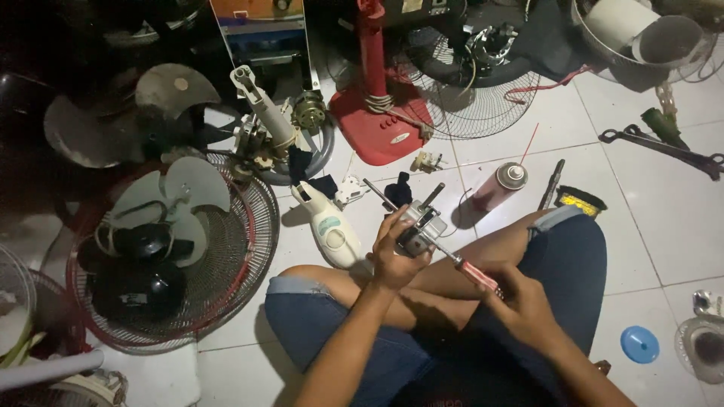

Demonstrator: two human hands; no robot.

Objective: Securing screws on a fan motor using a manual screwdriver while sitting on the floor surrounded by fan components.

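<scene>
I sit cross-legged on a white tiled floor. My left hand [392, 252] grips a small metal fan motor [421, 224] with a shaft sticking up, held above my knees. In my right hand [520, 298] is a screwdriver with a reddish handle [473, 273]. Its shank points up and left into the motor. A white plastic fan housing [329, 224] lies on the floor just left of my left hand.
A red-rimmed fan grille with blades and a black motor [162, 260] lies at left. A red fan base [377, 113], wire grille [483, 98], spray can [498, 185], another screwdriver [552, 183], pliers [664, 147] and a blue cap [639, 344] surround me.
</scene>
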